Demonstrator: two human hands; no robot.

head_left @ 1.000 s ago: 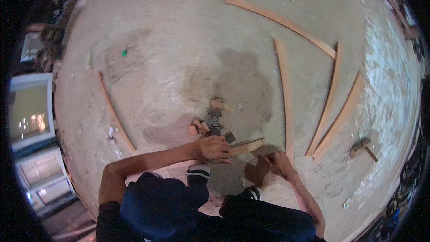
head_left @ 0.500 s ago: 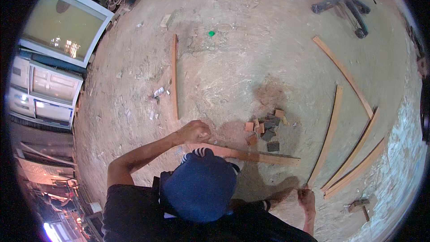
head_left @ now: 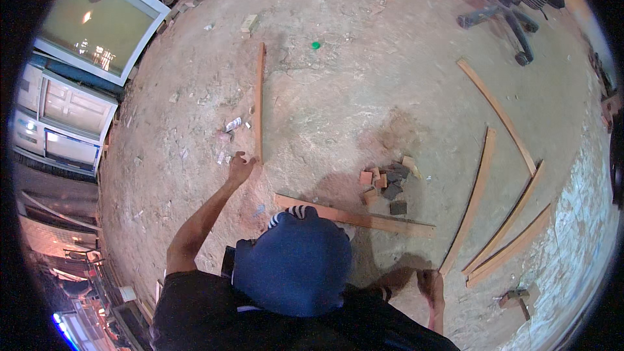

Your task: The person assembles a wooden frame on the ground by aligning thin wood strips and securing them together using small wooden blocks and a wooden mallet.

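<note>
My left hand (head_left: 242, 169) is at the near end of a wooden strip (head_left: 260, 101) that lies lengthwise on the floor. Its fingers are apart and partly bent, the tips close beside the wood. At the lower right, my right hand (head_left: 430, 288) is closed at the near end of another long wooden strip (head_left: 473, 198); its fingertips are partly hidden. A third wooden strip (head_left: 377, 221) lies crosswise in front of me, partly covered by my capped head.
More wooden strips (head_left: 504, 221) lie at the right. Small wood and dark blocks (head_left: 392, 185) form a pile near the middle. A hammer (head_left: 520, 299) lies at lower right. A wheeled chair base (head_left: 497, 13) stands far right; framed panels (head_left: 97, 26) line the left.
My left hand has moved forward and left, from above the crosswise strip to the lengthwise strip's end, its fingers loosening. My right hand has shifted slightly left.
</note>
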